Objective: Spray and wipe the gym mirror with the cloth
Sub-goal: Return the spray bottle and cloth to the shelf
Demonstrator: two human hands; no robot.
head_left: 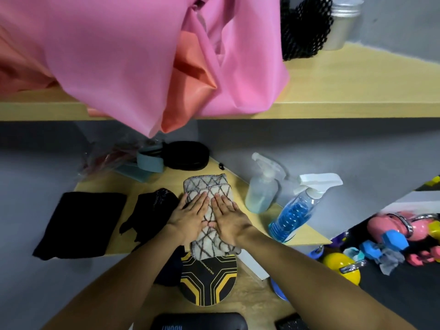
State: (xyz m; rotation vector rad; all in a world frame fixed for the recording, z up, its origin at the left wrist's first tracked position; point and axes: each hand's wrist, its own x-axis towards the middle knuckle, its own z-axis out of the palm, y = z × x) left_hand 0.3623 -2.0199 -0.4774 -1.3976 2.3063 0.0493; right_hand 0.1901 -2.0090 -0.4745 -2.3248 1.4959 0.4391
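Cloth (207, 186) folded, grey, dark diamond lines

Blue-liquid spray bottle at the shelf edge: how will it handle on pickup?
The blue spray bottle looks mostly full, so probably fairly heavy. It looks tilted at the wooden shelf edge, so a nudge may tip it. Smooth clear plastic: possibly slippery.
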